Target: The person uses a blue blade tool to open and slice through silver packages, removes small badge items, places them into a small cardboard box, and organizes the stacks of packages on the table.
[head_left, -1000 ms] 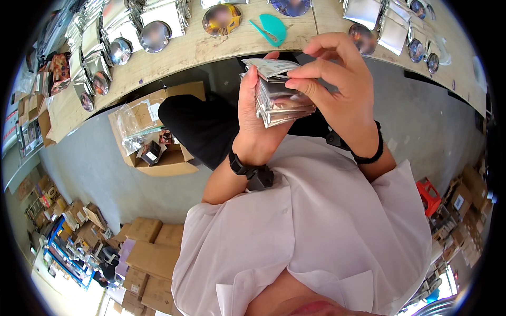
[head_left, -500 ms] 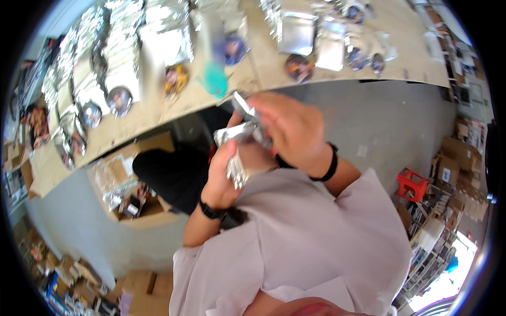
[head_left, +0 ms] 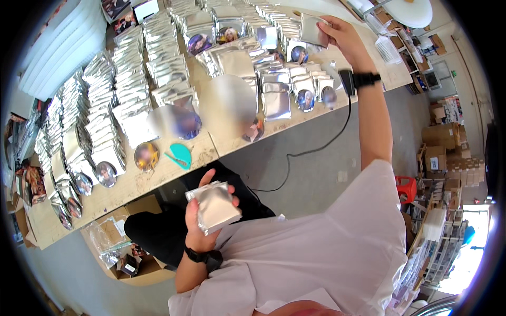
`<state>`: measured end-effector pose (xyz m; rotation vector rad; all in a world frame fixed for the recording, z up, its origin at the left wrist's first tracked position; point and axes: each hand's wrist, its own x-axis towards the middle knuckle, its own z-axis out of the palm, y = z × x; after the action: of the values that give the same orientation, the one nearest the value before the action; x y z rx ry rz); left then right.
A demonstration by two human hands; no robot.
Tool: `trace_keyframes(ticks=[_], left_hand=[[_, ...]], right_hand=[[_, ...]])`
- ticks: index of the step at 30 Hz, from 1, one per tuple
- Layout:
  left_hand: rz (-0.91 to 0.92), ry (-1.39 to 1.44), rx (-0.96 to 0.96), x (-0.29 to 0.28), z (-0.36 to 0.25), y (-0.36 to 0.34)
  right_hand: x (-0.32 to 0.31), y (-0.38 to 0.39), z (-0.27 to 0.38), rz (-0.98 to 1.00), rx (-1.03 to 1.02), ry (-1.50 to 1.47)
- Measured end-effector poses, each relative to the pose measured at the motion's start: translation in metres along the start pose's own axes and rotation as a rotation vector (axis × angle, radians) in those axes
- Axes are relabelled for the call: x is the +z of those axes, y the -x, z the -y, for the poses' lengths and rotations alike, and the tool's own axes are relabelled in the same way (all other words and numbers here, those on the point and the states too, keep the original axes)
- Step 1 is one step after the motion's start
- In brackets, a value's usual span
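Across the table point(head_left: 121, 192) lie silver packets point(head_left: 276, 104) and discs point(head_left: 146, 157); left hand point(head_left: 200, 229) grips a foil stack point(head_left: 216, 208), right hand point(head_left: 343, 39) a packet point(head_left: 312, 30).

A teal cutter point(head_left: 181, 156) lies on the worktop point(head_left: 113, 197) just beyond the left fingers point(head_left: 209, 176), to their left. Lower left of those fingers, an open cardboard box point(head_left: 142, 278) holds a black box point(head_left: 128, 265) and clear plastic point(head_left: 109, 257). Far to their right, across grey floor point(head_left: 316, 184), are a red stool point(head_left: 406, 188) and stacked cartons point(head_left: 441, 136)
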<state>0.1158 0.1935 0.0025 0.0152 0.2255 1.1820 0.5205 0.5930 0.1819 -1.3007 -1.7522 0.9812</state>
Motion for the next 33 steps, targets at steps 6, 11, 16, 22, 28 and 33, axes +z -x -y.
trace_keyframes(ticks=[6, 11, 16, 22, 28, 33], left_hand=[[0.023, 0.102, 0.106, -0.026, -0.015, 0.013], [0.042, 0.076, 0.263, -0.037, -0.024, 0.029], [0.054, 0.106, 0.320, -0.040, -0.029, 0.028], [0.028, -0.033, 0.365, -0.023, -0.037, 0.018], [0.017, -0.038, 0.284, -0.003, -0.047, 0.004], [-0.030, -0.206, 0.162, 0.003, -0.055, 0.004]], right_hand=[[-0.044, -0.125, -0.104, 0.040, 0.160, -0.049], [-0.029, -0.166, -0.162, 0.028, 0.249, 0.059], [-0.035, -0.173, -0.172, -0.154, 0.032, 0.406], [-0.019, -0.085, -0.047, -0.063, -0.054, 0.214], [0.111, 0.115, 0.097, 0.380, -0.268, 0.219], [0.267, 0.213, 0.103, 0.712, -0.467, 0.150]])
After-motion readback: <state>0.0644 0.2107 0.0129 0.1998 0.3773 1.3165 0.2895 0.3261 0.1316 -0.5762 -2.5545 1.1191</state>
